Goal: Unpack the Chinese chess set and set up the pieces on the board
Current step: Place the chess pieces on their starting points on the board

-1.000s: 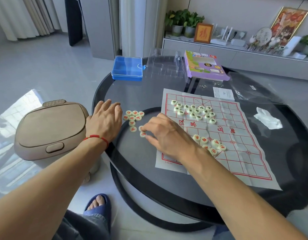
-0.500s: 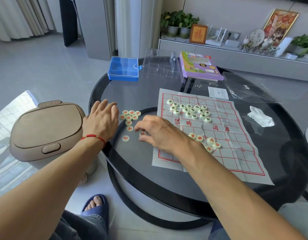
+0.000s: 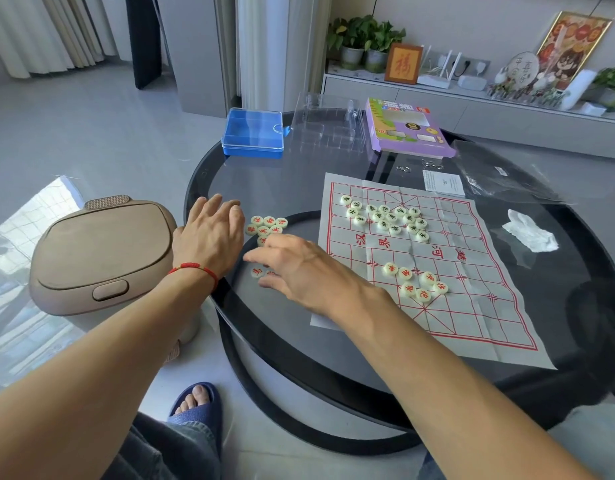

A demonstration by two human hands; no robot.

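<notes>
A paper chess board point(image 3: 472, 306) with red lines lies on the round glass table point(image 3: 299, 341). Several pale round pieces with dark characters point(image 3: 389, 218) cluster at its far left; several with red characters point(image 3: 417, 282) sit nearer its middle. More red-marked pieces point(image 3: 266, 225) lie loose on the glass left of the board. My left hand point(image 3: 209, 237) rests flat at the table's left edge beside them, fingers straight. My right hand point(image 3: 299, 268) reaches over the loose pieces, fingers extended above one piece point(image 3: 257, 271); whatever lies under the palm is hidden.
A blue plastic case point(image 3: 252, 133), a clear plastic tray point(image 3: 328, 124) and the purple set box point(image 3: 406, 128) stand at the table's far side. A leaflet point(image 3: 443, 183), a plastic bag point(image 3: 500, 174) and a crumpled tissue point(image 3: 531, 230) lie right. A beige lidded bin point(image 3: 98, 251) stands left.
My right hand has slid further left over the loose red pieces, spreading some toward me. My left hand has stayed at the table's edge.
</notes>
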